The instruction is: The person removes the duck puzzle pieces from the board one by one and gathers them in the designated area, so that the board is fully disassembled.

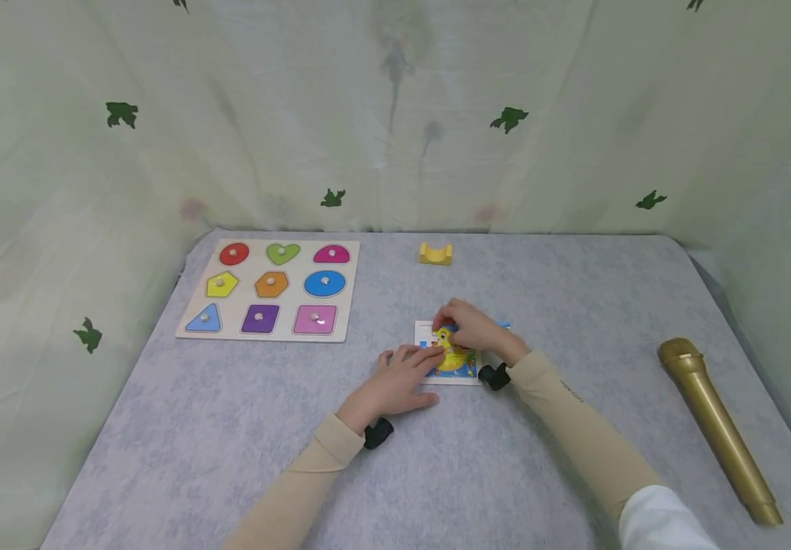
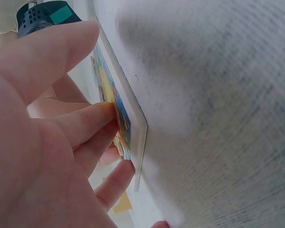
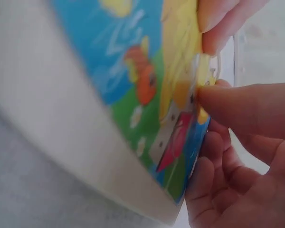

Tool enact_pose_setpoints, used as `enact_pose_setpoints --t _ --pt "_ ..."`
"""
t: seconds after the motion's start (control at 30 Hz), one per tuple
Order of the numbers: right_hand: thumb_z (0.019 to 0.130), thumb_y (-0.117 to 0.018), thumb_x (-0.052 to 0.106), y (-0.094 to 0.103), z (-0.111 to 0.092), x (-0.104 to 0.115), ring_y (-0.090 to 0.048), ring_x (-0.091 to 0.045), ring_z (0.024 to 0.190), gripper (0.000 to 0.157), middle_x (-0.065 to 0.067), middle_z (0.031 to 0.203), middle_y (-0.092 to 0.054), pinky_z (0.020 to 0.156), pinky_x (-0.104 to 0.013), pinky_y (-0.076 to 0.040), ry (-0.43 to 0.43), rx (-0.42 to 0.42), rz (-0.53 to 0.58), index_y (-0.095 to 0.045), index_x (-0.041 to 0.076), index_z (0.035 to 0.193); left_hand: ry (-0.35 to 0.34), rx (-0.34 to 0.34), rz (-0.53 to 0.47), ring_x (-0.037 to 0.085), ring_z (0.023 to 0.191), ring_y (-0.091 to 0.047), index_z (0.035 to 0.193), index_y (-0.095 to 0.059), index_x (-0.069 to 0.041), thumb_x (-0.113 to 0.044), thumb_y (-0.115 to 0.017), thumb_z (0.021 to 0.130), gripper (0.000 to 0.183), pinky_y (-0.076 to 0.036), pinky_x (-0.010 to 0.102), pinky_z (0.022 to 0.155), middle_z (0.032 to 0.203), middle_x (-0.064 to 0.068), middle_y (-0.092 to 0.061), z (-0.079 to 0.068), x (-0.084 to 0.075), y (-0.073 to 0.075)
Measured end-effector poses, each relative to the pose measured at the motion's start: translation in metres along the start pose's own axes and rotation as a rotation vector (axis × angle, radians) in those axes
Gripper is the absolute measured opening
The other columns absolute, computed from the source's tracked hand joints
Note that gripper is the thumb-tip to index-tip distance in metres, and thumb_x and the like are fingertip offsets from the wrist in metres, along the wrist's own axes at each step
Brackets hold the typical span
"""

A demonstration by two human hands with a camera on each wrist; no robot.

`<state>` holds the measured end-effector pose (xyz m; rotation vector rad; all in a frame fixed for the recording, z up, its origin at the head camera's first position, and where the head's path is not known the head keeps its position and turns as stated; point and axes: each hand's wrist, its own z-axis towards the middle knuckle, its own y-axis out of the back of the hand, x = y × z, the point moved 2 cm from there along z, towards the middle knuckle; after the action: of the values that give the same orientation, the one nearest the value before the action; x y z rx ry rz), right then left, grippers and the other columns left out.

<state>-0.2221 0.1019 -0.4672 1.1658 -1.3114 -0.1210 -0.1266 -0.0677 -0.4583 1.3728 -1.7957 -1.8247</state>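
Note:
A small jigsaw puzzle board (image 1: 460,373) with a yellow duck picture and a white border lies at the middle of the table. My left hand (image 1: 395,382) comes from its left side, and its outstretched fingertips rest on the picture; the thumb stays off the board. Over the upper part of the board, my right hand (image 1: 472,327) has its fingers curled and pinches a puzzle piece (image 3: 203,95) between thumb and fingers. That piece is mostly covered by the fingers. Beyond the right wrist, a small blue bit (image 1: 505,325) peeks out.
On the left lies a wooden shape board (image 1: 299,296) with colourful knobbed shapes. A yellow block with a curved notch (image 1: 435,254) sits at the back. A gold microphone (image 1: 720,428) lies along the right side of the grey table (image 1: 244,428).

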Motion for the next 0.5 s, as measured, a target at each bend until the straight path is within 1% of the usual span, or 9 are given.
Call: enact_pose_setpoints --t 0.13,0.27,0.37,0.5 --pt "0.075 -0.057 -0.012 -0.0008 -0.0012 0.0000 -0.046 -0.025 0.093 0.029 -0.008 0.101 -0.050 0.084 -0.039 -0.041 0.028 -0.016 -0.004 -0.064 0.008 0.096 -0.003 0.000 -0.006 0.029 0.133 -0.026 0.150 -0.033 -0.013 -0.035 -0.061 0.094 0.066 -0.020 0.061 0.100 0.155 0.001 -0.027 -0.0004 -0.0001 -0.0002" --pt "0.077 -0.057 -0.014 -0.0016 -0.0035 0.0020 -0.048 -0.024 0.093 0.032 -0.008 0.101 -0.053 0.086 -0.039 -0.042 0.049 -0.052 -0.005 -0.062 0.008 0.100 0.001 -0.005 -0.001 0.029 0.133 -0.026 0.150 -0.033 -0.014 -0.035 -0.061 0.094 0.066 -0.020 0.061 0.100 0.154 0.001 -0.027 -0.0005 -0.0001 -0.0002" --pt "0.080 -0.060 -0.013 -0.0004 -0.0050 0.0022 -0.051 -0.023 0.093 0.029 -0.007 0.100 -0.055 0.085 -0.039 -0.043 0.047 -0.079 0.022 -0.062 0.006 0.103 0.004 -0.006 0.001 0.029 0.133 -0.026 0.150 -0.033 -0.014 -0.035 -0.061 0.094 0.066 -0.020 0.061 0.100 0.154 0.001 -0.027 -0.0009 -0.0001 0.0002" --pt "0.084 -0.064 -0.008 0.0031 -0.0063 -0.0014 -0.054 -0.022 0.090 0.022 -0.006 0.098 -0.059 0.084 -0.039 -0.045 0.041 -0.106 0.069 -0.062 0.008 0.100 0.004 -0.005 -0.005 0.029 0.133 -0.026 0.150 -0.033 -0.013 -0.035 -0.061 0.094 0.066 -0.020 0.060 0.100 0.154 0.001 -0.027 -0.0017 -0.0005 0.0007"
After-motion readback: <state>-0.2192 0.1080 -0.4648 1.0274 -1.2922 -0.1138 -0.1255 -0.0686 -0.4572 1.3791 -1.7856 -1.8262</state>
